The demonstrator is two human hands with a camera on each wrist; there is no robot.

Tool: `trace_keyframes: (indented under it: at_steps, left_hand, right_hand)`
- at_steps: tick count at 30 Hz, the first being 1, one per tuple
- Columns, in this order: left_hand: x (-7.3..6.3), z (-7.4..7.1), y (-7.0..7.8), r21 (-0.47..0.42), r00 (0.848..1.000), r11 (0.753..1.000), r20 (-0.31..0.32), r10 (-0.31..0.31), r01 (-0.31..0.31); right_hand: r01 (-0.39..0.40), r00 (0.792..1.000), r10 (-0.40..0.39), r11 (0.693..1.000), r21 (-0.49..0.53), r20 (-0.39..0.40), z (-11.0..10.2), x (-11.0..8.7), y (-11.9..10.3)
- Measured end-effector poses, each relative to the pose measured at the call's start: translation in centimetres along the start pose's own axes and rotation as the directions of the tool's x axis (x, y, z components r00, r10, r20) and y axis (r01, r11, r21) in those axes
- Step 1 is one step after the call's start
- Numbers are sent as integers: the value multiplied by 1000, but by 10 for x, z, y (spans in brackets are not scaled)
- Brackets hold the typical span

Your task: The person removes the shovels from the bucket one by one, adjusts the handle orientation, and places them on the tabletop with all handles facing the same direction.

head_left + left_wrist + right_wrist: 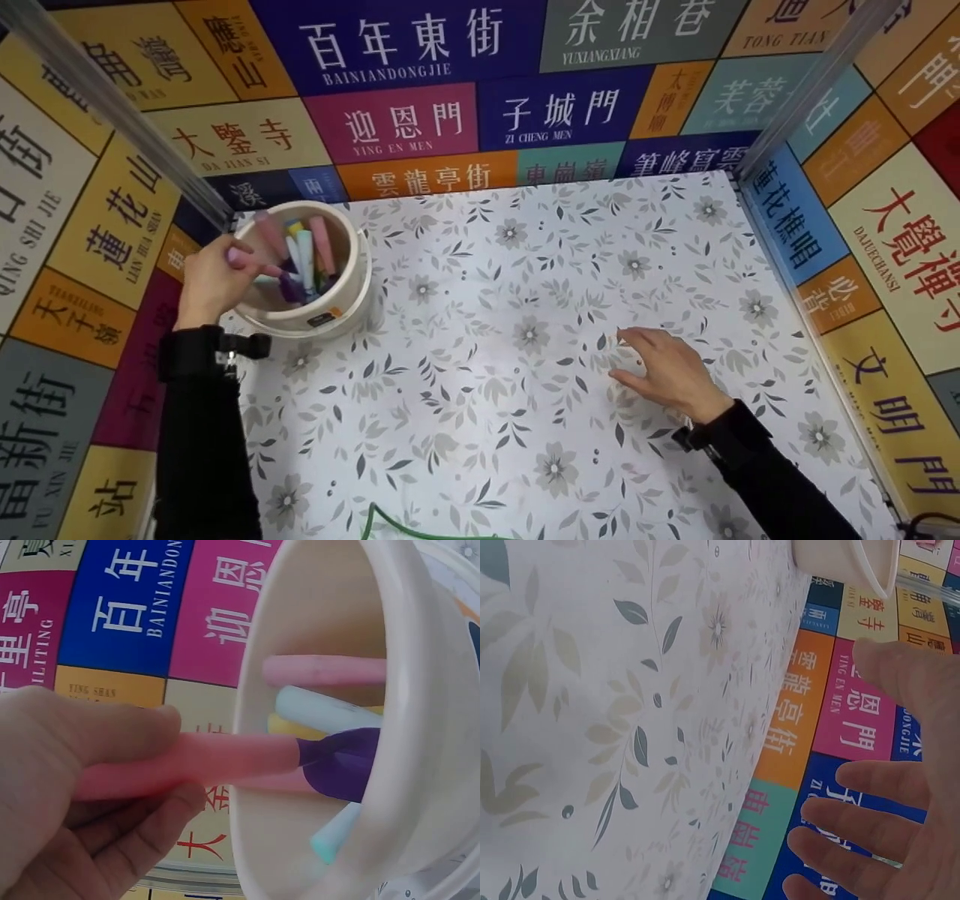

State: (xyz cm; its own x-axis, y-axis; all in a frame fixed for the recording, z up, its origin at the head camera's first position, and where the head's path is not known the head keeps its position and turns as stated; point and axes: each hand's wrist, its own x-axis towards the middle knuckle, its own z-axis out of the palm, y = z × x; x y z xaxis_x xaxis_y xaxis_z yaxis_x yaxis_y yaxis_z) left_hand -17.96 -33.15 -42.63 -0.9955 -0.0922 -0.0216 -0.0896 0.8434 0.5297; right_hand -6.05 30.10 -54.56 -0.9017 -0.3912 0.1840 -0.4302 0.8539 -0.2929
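Observation:
At the far left of the head view, a cream bucket (357,300) holds several tools with pink, pale blue and yellow handles. Above its left rim, my left hand (211,279) pinches the pink handle of a tool (240,756) between thumb and fingers. Its purple head (345,761), broad and spade-like, is inside the bucket mouth; its exact kind is unclear. Beside it in the left wrist view lie a pale blue handle (322,709) and another pink handle (330,669). Holding nothing, my right hand (667,371) hovers near the tabletop on the right, fingers apart.
A white table covering (480,375) with grey flowers and leaves spreads below both hands. Colourful panels (390,124) with printed characters rise at the back and both sides. A green-edged item (420,532) shows at the near edge, mostly cut off.

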Motion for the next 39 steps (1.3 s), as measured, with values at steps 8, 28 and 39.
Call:
trace_keyframes:
  at_steps: [8, 28, 39]
  left_hand:
    - [-20, -3, -2, -73, 989, 997, -146, -3, -8]
    - [-51, 19, 23, -505, 757, 851, -610, -233, -145]
    - [-53, 64, 61, -919, 769, 166, -391, -506, -358]
  right_hand:
    - [-46, 999, 46, 999, 9, -16, -13, -3, 4]
    - [-50, 983, 59, 997, 59, -171, -36, 8, 19]
    - [-128, 954, 180, 967, 219, -240, -39, 17, 18]
